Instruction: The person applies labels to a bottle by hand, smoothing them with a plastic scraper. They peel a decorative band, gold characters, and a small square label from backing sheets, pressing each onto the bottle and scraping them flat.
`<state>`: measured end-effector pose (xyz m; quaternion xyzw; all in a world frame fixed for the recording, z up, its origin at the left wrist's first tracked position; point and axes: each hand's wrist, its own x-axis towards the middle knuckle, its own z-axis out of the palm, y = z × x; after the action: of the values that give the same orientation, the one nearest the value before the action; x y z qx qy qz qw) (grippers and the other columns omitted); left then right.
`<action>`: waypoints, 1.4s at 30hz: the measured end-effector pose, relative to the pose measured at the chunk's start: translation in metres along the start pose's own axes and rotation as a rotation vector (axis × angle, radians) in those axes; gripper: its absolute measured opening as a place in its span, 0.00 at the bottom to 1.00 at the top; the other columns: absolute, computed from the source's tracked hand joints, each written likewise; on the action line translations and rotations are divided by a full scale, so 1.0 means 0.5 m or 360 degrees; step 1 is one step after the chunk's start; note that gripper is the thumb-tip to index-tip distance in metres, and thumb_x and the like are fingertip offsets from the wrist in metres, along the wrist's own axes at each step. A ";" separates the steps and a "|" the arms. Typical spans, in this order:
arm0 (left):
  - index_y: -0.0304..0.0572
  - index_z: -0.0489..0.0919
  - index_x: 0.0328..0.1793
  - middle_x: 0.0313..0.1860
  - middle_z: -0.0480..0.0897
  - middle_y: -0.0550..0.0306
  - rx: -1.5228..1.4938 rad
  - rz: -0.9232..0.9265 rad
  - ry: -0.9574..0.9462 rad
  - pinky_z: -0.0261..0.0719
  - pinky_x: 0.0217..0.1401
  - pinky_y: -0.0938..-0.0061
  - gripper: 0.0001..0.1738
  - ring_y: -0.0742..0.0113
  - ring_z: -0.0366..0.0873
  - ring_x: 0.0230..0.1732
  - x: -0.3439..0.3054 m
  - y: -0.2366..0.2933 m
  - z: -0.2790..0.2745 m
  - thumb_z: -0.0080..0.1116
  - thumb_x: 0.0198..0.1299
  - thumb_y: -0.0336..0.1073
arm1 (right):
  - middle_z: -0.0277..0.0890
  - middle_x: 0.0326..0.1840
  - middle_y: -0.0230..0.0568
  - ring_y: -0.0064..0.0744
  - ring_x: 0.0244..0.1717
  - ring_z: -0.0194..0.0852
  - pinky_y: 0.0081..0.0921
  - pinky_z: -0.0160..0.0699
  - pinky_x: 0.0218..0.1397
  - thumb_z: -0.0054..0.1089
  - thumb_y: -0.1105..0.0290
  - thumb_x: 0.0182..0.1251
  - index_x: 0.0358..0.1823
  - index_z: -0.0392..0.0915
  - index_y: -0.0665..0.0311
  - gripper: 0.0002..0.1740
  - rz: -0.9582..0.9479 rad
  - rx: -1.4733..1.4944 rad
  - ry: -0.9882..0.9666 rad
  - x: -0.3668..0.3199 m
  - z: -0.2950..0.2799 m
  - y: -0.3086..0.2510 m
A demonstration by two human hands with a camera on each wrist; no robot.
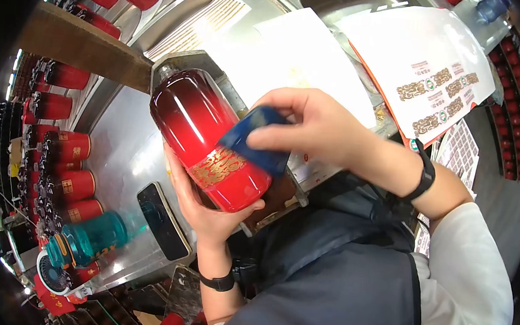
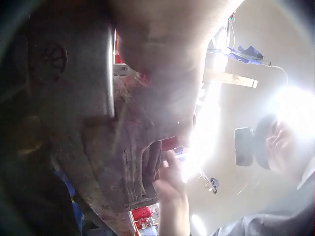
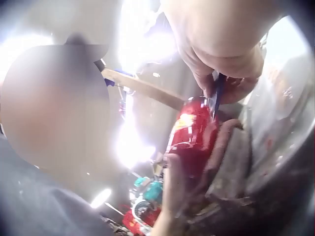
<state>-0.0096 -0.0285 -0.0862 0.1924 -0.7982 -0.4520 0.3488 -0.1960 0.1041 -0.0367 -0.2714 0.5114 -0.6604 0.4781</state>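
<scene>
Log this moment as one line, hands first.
left hand: holds red bottle | right hand: pinches blue flat piece at bottle's gold pattern | phone: lies on metal table

We see a shiny grey metal counter. On it we find a flat rectangular smartphone with a dark screen and, near it, a translucent teal plastic bottle. Farther across we see a striped paper sheet, plain white paper and a white sheet printed with brown-gold patterns.
</scene>
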 end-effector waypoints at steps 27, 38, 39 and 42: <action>0.28 0.52 0.81 0.72 0.67 0.38 -0.0003 0.0128 0.0087 0.65 0.72 0.60 0.71 0.48 0.68 0.70 -0.010 -0.006 -0.017 0.86 0.32 0.44 | 0.77 0.37 0.19 0.28 0.43 0.69 0.31 0.62 0.53 0.69 0.69 0.43 0.42 0.88 0.50 0.19 -0.1397 -0.1872 -0.0574 -0.048 0.095 -0.075; 0.29 0.52 0.79 0.67 0.72 0.39 0.0028 -0.0052 -0.0116 0.65 0.71 0.56 0.72 0.42 0.68 0.67 0.015 -0.008 -0.015 0.85 0.28 0.42 | 0.79 0.38 0.26 0.32 0.43 0.71 0.30 0.68 0.48 0.64 0.65 0.46 0.41 0.87 0.52 0.17 -0.1184 -0.2274 -0.0443 -0.040 0.092 -0.144; 0.29 0.53 0.79 0.65 0.73 0.39 -0.0011 -0.0002 -0.0244 0.65 0.71 0.56 0.71 0.42 0.69 0.66 0.016 -0.011 -0.017 0.85 0.28 0.42 | 0.79 0.38 0.26 0.32 0.43 0.71 0.30 0.68 0.48 0.64 0.65 0.46 0.41 0.87 0.52 0.17 -0.1187 -0.2274 -0.0475 -0.042 0.091 -0.126; 0.30 0.57 0.77 0.64 0.73 0.39 -0.0091 -0.0106 -0.0181 0.67 0.70 0.57 0.67 0.43 0.70 0.65 0.006 -0.006 -0.024 0.84 0.30 0.43 | 0.79 0.38 0.23 0.30 0.43 0.71 0.29 0.67 0.47 0.66 0.65 0.48 0.41 0.88 0.53 0.16 -0.1391 -0.2112 -0.1068 -0.075 0.086 -0.072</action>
<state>-0.0028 -0.0388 -0.0835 0.1828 -0.7967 -0.4961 0.2929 -0.1575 0.1208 0.0160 -0.8478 0.4729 -0.2347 0.0494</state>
